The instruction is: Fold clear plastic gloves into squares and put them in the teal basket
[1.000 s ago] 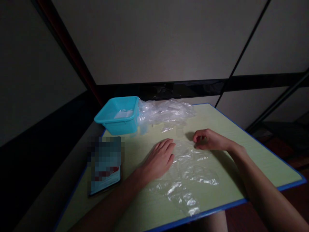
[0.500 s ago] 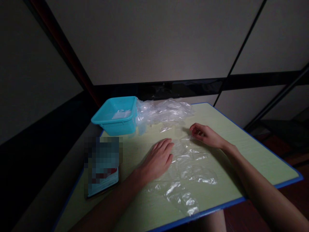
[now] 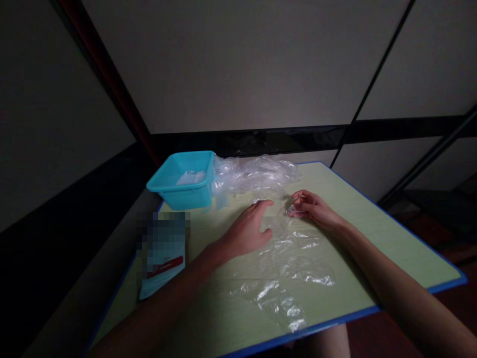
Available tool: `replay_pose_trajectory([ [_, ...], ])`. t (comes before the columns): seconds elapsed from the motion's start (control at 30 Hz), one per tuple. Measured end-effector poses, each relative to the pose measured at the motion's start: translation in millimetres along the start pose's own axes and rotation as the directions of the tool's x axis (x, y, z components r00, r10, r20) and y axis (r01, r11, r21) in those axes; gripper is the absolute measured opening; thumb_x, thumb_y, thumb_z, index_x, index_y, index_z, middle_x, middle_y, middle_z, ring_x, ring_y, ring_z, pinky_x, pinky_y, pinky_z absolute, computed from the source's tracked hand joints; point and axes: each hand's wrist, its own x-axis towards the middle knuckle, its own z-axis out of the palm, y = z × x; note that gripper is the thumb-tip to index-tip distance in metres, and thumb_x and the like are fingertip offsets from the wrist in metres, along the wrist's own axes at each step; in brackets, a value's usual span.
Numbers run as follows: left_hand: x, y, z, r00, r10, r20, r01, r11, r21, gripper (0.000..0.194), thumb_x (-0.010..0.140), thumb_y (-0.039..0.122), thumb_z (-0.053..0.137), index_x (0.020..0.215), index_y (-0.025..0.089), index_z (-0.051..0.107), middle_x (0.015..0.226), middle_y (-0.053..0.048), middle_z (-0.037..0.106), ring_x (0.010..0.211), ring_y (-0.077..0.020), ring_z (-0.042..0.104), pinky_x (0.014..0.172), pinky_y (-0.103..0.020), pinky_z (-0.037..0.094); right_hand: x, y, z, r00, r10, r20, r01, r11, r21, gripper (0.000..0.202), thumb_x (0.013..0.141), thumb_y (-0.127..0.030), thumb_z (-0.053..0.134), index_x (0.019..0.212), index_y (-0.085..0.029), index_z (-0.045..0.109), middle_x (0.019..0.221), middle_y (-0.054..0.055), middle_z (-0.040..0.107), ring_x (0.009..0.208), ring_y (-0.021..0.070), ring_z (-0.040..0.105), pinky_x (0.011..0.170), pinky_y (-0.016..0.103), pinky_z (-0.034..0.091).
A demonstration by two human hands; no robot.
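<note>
A clear plastic bag [image 3: 286, 268] lies spread over the middle of the table, its lower end at the front edge. Above its upper left side is my left hand [image 3: 253, 228], thumb and fingers apart, holding nothing. My right hand [image 3: 313, 209] is at the bag's upper right, with a bit of clear plastic [image 3: 296, 211] pinched between thumb and fingers. Behind both hands lies a crumpled heap of clear plastic bags [image 3: 261, 171].
A turquoise basket [image 3: 181, 194] with something whitish inside stands at the back left of the blue-edged table [image 3: 402, 248]. Near the left edge lies a partly blurred teal package [image 3: 164, 273]. A panelled wall [image 3: 242, 64] rises behind.
My left hand has lifted and its thumb has spread from the fingers. My right hand now pinches plastic, drawn up at the bag's top. The view has shifted slightly.
</note>
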Motion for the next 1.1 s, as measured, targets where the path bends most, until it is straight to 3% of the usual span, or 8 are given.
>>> replay_pose_trajectory([
  [0.13, 34.2, -8.3, 25.7, 0.995, -0.093, -0.044, 0.083, 0.979, -0.187, 0.032, 0.065, 0.001, 0.055, 0.093, 0.016, 0.049, 0.095, -0.006, 0.06, 0.093, -0.0183, 0.058, 0.083, -0.033, 0.045, 0.9, 1.4, 2.3, 1.0, -0.016, -0.009, 0.016, 0.999, 0.044, 0.03, 0.061, -0.021, 0.069, 0.084, -0.02, 0.049, 0.066, -0.006, 0.052, 0.058, 0.0115, 0.06, 0.057, 0.026, 0.046],
  [0.23, 49.1, -18.6, 48.1, 0.984, -0.154, -0.086, 0.12, 0.942, -0.314, 0.028, 0.068, -0.001, 0.053, 0.089, 0.016, 0.047, 0.078, -0.001, 0.06, 0.077, -0.014, 0.06, 0.074, -0.029, 0.048, 2.0, 3.6, 3.8, 0.999, -0.042, -0.012, 0.042, 0.997, 0.063, 0.032, 0.061, -0.025, 0.07, 0.084, -0.02, 0.049, 0.065, -0.005, 0.053, 0.056, 0.0109, 0.058, 0.057, 0.026, 0.046],
  [0.33, 51.9, -24.5, 59.4, 0.975, -0.177, -0.132, 0.107, 0.903, -0.416, 0.026, 0.071, 0.0, 0.052, 0.089, 0.017, 0.045, 0.073, 0.001, 0.058, 0.07, -0.0119, 0.06, 0.07, -0.027, 0.047, 3.6, 5.8, 4.9, 0.998, -0.064, -0.019, 0.065, 0.995, 0.073, 0.033, 0.061, -0.028, 0.071, 0.086, -0.02, 0.05, 0.065, -0.005, 0.053, 0.056, 0.0102, 0.057, 0.056, 0.025, 0.046],
  [0.67, 47.8, -28.1, 59.9, 0.968, -0.199, -0.151, 0.078, 0.815, -0.575, 0.041, 0.063, 0.0, 0.059, 0.095, 0.02, 0.042, 0.067, 0.006, 0.055, 0.062, -0.01, 0.057, 0.062, -0.021, 0.043, 2.8, 3.4, 6.8, 0.996, -0.085, -0.023, 0.087, 0.99, 0.111, 0.036, 0.06, -0.031, 0.072, 0.087, -0.02, 0.05, 0.063, -0.006, 0.052, 0.054, 0.0085, 0.052, 0.053, 0.023, 0.041],
  [0.9, 47.8, -26.7, 59.7, 0.968, -0.21, -0.137, 0.086, 0.792, -0.604, 0.046, 0.059, -0.004, 0.058, 0.095, 0.02, 0.042, 0.072, 0.005, 0.055, 0.059, -0.0082, 0.055, 0.059, -0.02, 0.042, 1.9, 4.6, 6.8, 0.994, -0.103, 0.029, 0.1, 0.992, 0.08, 0.052, 0.051, -0.016, 0.076, 0.096, -0.021, 0.05, 0.07, -0.005, 0.053, 0.059, 0.0085, 0.051, 0.057, 0.023, 0.041],
  [1.1, 48.2, -24.8, 58.5, 0.967, -0.215, -0.139, 0.089, 0.79, -0.606, 0.045, 0.06, -0.001, 0.06, 0.096, 0.02, 0.042, 0.075, 0.004, 0.056, 0.062, -0.0086, 0.056, 0.06, -0.02, 0.042, 2.3, 7.0, 7.4, 0.993, -0.118, 0.025, 0.116, 0.99, 0.08, 0.054, 0.05, -0.014, 0.075, 0.097, -0.022, 0.049, 0.071, -0.006, 0.051, 0.058, 0.0079, 0.049, 0.055, 0.022, 0.039],
])
